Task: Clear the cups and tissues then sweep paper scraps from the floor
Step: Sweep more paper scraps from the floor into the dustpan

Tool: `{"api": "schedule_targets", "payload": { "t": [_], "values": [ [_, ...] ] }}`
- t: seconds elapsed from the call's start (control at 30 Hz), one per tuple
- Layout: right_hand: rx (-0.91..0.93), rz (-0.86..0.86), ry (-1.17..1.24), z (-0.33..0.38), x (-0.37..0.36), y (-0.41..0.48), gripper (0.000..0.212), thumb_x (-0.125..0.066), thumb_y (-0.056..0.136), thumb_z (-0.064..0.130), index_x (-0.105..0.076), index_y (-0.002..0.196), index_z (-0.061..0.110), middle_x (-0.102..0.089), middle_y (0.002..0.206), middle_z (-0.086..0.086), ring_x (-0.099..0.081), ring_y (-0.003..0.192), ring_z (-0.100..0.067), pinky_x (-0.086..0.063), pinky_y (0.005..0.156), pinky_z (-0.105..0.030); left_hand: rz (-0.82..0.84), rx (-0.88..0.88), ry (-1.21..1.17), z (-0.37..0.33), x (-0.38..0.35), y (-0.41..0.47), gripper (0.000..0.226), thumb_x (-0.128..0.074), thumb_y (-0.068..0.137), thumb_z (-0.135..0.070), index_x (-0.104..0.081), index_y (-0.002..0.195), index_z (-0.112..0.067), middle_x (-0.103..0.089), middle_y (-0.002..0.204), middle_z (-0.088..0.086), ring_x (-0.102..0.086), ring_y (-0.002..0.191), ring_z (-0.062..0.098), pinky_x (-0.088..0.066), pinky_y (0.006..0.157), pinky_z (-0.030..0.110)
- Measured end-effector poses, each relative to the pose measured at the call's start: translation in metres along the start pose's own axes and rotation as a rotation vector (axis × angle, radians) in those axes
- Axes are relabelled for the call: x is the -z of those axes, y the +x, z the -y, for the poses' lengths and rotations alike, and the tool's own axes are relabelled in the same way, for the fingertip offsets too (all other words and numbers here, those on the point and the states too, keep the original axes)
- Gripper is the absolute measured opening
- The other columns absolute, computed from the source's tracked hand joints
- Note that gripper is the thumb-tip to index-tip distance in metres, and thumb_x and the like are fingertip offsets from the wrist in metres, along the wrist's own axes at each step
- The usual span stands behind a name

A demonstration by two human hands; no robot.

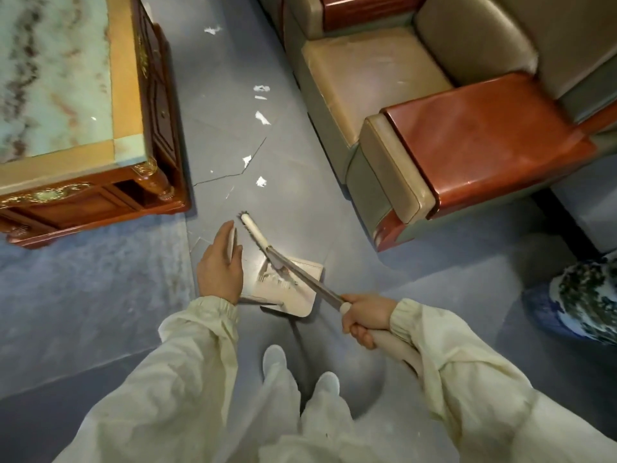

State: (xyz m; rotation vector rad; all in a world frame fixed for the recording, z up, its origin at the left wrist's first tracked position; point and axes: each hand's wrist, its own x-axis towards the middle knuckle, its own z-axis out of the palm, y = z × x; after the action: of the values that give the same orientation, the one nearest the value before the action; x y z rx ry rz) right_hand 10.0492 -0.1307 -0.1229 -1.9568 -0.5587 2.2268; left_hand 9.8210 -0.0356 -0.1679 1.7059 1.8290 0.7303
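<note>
Grey floor (217, 61) runs past the carved wooden bench (66, 155), green marble on top. Right of the bench sits a tan leather armchair (367, 78) with red-brown arms; farther right, a blue-and-white vase (581, 295).

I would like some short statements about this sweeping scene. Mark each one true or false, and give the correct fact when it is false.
1. The right hand grips the broom. True.
2. The dustpan lies on the table. False: it sits on the floor.
3. Paper scraps lie on the floor between the table and the armchair. True.
4. The left hand is empty. False: it holds the dustpan's upright handle.
</note>
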Motion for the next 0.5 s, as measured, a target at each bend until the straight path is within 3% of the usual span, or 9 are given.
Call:
{"api": "schedule_targets", "payload": {
  "t": [0.2,0.37,0.5],
  "values": [
    [0.128,-0.103,-0.027,0.092,0.024,0.044,0.048,-0.038,0.087,-0.009,-0.047,0.121,0.024,-0.040,0.031,0.003,-0.032,0.025,-0.007,-0.032,0.033,-0.011,-0.108,0.034,-0.013,-0.007,0.004,0.066,0.043,-0.052,0.096,-0.018,-0.044,0.139,-0.023,-0.058,0.128,0.014,-0.055,0.113,0.033,-0.039,0.093,0.033],
    [0.184,-0.155,-0.016,0.174,0.044,0.097,0.032,-0.034,0.091,-0.003,-0.051,0.110,0.016,-0.041,0.051,-0.002,-0.035,0.032,-0.008,-0.032,0.033,-0.014,-0.106,0.094,-0.059,-0.011,-0.002,0.143,0.046,-0.051,0.096,-0.018,-0.041,0.140,-0.026,-0.056,0.130,0.011,-0.053,0.117,0.029,-0.035,0.092,0.029],
    [0.197,-0.162,-0.020,0.238,0.064,0.131,0.041,-0.037,0.088,-0.006,-0.050,0.115,0.021,-0.041,0.053,-0.004,-0.036,0.031,-0.008,-0.033,0.034,-0.014,-0.097,0.136,-0.090,-0.015,-0.006,0.205,0.046,-0.051,0.096,-0.018,-0.041,0.140,-0.028,-0.053,0.133,0.006,-0.052,0.118,0.026,-0.041,0.094,0.032]
  ]
}}
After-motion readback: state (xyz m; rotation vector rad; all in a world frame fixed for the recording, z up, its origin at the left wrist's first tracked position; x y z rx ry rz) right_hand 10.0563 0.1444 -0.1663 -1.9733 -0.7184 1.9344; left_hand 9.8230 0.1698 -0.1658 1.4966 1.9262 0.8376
